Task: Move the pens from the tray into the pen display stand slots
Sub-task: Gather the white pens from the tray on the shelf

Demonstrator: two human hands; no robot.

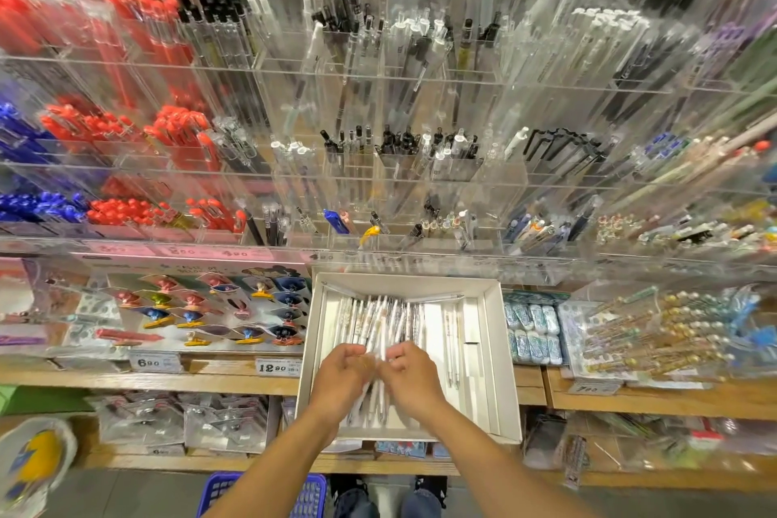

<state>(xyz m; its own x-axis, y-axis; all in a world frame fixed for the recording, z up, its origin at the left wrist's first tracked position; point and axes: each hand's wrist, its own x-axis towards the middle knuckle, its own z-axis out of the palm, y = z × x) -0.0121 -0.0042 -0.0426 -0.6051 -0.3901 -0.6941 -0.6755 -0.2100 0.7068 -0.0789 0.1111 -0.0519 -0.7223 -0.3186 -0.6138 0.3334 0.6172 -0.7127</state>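
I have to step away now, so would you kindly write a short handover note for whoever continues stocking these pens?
Left hand and right hand: both over the near end of the white tray, fingers curled around a bunch of white pens; the exact grip is blurred.
Tray: on the wooden shelf edge below the clear pen display stand, holding many pens.
Done: cannot tell which slots were just filled.
Left: lift the pens and slot them into the stand.

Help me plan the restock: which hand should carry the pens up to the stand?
Probably the right hand: both hands grip the pens in the tray, but the emptier slots lie up and right; the left hand is farther.
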